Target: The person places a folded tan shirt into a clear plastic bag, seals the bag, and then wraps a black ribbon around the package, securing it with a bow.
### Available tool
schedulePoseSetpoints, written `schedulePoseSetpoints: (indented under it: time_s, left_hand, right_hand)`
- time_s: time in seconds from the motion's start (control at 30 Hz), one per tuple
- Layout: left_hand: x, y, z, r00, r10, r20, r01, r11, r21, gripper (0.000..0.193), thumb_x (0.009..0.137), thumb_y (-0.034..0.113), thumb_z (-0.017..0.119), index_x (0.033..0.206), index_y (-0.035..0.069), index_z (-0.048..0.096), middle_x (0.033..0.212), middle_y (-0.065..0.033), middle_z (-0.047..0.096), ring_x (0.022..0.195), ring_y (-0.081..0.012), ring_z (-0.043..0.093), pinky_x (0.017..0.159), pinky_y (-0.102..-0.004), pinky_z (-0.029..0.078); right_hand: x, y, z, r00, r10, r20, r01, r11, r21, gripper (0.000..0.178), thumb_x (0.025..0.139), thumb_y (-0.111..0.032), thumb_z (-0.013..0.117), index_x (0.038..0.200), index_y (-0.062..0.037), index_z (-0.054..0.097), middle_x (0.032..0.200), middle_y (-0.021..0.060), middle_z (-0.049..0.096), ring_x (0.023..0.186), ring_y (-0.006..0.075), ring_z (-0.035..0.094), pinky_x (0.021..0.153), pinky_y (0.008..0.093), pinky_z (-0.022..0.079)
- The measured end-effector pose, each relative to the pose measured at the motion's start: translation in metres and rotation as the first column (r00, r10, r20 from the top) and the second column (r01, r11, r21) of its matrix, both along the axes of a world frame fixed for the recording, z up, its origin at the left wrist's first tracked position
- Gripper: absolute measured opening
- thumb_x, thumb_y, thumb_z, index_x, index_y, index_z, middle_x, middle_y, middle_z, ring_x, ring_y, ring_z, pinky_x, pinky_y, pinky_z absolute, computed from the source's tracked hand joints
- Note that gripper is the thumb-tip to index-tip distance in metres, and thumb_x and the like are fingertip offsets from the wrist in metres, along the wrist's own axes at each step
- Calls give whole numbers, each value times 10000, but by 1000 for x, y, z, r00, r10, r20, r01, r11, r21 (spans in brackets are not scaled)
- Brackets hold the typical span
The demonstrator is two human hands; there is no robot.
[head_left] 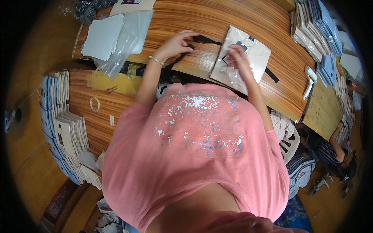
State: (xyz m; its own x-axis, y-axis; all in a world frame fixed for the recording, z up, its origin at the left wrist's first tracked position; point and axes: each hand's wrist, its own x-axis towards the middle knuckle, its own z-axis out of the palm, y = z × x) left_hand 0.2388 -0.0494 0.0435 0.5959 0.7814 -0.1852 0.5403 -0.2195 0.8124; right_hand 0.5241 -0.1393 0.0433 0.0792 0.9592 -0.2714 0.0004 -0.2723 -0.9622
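A folded cream garment [254, 58] lies tilted on the wood-grain table in front of me, with dark tags and small pale buttons on its face. A black strap [208, 39] passes beneath it; one end [272, 75] sticks out on the right. Left of the garment, my left hand [175, 46] is closed on the strap, whose loose part hangs down toward the table's near edge. My right hand [239, 64] hovers over or rests on the garment, beside a dark-edged square tag. Its fingers look loosely apart, slightly blurred.
White sheets [103, 37] and clear plastic bags [134, 37] lie at the far left. A white handheld tool [310, 80] sits near the right edge. Folded garments are stacked left [70, 128] and right [311, 31]. A tape ring [94, 104] lies left. Another person [330, 149] is at right.
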Motion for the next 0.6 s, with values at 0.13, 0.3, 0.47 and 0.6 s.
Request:
schedulePoseSetpoints:
  time_s: [0.13, 0.3, 0.47, 0.6]
  left_hand:
    - [10, 5, -19, 855, 174, -488, 27, 926, 377, 536, 790, 229, 641, 1286, 133, 462, 1348, -130, 367, 1185, -312, 433, 957, -429, 375]
    - [46, 14, -63, 918, 251, -305, -41, 829, 558, 430, 810, 288, 616, 1190, 113, 519, 1233, -130, 461, 1143, -313, 426, 959, -441, 340]
    - [43, 21, -77, 922, 306, -239, -151, 849, 507, 286, 822, 264, 605, 1035, 74, 585, 1055, -96, 565, 1021, -291, 484, 879, -413, 379]
    - [35, 30, -67, 923, 313, -225, -205, 893, 400, 235, 823, 216, 615, 957, 24, 599, 956, -114, 589, 954, -286, 513, 808, -371, 416]
  right_hand:
    - [185, -31, -70, 468, -567, 678, 266, 822, 504, 259, 777, -134, 658, 981, 7, 583, 881, 156, 559, 763, 241, 566, 681, 332, 464]
    - [279, -74, -83, 276, -388, 879, 400, 878, 261, 341, 758, -208, 675, 1020, -7, 589, 916, 173, 573, 839, 322, 559, 727, 399, 455]
    - [243, -86, -78, 191, -426, 884, 274, 888, 368, 385, 763, -341, 659, 1038, -82, 588, 1036, 163, 532, 981, 351, 485, 810, 454, 398]
    - [197, -84, -75, 161, -263, 951, 28, 965, 262, 233, 791, -284, 638, 881, -74, 591, 927, 145, 568, 890, 350, 522, 761, 424, 410]
